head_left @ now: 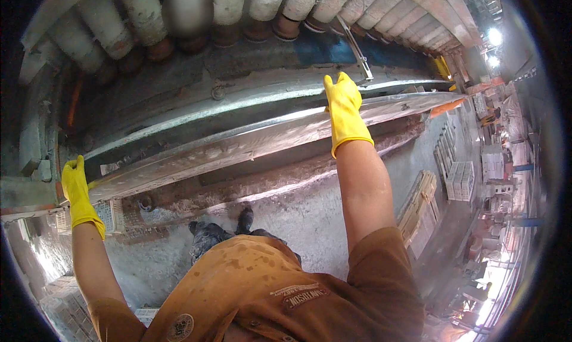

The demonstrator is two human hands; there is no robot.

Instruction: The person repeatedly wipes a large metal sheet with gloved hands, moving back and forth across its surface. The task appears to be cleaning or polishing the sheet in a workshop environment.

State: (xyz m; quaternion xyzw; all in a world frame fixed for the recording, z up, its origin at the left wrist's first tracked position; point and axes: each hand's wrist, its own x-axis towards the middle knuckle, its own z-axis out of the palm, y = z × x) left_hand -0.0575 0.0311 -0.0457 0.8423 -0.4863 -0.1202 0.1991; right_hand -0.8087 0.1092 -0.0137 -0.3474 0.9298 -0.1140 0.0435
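Two yellow-gloved hands on one long metal rail (250,142) running from near left to far right: left hand (76,187) curled over the rail's left end, fingers wrapped out of sight behind the edge, right hand (344,106) laid flat and open on the rail further right, gripping nothing visibly. Roughly a dozen pale rollers (143,14) ranged in one row beyond, tops cut off by the frame, one blurred; two boots (223,226) below, half hidden by an orange shirt (262,288).
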